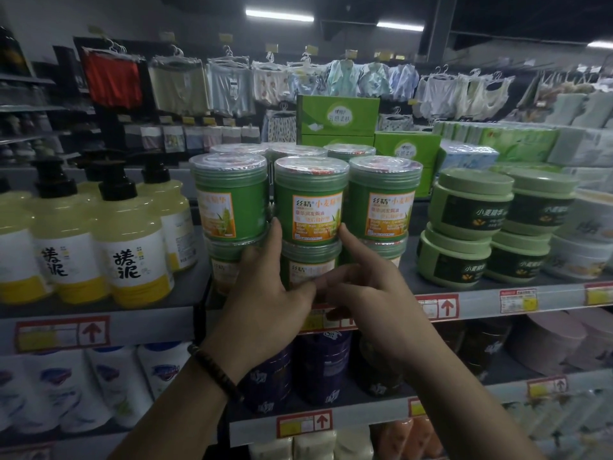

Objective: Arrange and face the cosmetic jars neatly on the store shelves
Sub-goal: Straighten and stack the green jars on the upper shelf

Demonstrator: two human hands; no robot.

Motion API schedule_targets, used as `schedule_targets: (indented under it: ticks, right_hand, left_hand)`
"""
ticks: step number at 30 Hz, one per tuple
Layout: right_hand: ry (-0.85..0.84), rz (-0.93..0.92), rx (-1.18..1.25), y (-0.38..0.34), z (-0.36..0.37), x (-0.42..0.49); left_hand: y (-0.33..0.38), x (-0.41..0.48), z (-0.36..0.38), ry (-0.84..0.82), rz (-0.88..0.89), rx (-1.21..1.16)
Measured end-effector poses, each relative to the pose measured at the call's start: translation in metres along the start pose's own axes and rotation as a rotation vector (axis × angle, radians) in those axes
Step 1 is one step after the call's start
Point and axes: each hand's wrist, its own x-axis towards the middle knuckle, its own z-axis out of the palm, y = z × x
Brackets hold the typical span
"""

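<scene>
Green cosmetic jars with orange labels stand two high and three across on the shelf (481, 302). The upper middle jar (310, 200) faces forward; the upper left jar (230, 197) is turned, its label partly showing. My left hand (265, 293) wraps the left side of the lower middle jar (308, 263), thumb across its front, index fingertip touching the upper middle jar. My right hand (368, 290) holds the same jar from the right, thumb in front, index finger against the upper jar's right side. The upper right jar (384, 197) faces forward.
Yellow pump bottles (129, 240) stand close on the left. Pale green flat jars (464, 227) are stacked on the right. Green tissue boxes (338, 117) sit behind the jars. Dark jars (318, 370) fill the shelf below, and price tags run along the shelf edges.
</scene>
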Motion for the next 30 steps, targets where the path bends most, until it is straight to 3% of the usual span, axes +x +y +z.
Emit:
schedule_targets:
  ticks: [6, 30]
  right_hand:
    - [0.079, 0.019, 0.042, -0.004, -0.004, 0.007]
    - [0.022, -0.028, -0.05, 0.003, -0.005, 0.011]
  left_hand:
    - [0.003, -0.002, -0.002, 0.023, 0.036, -0.035]
    - [-0.004, -0.002, 0.005, 0.046, 0.056, -0.004]
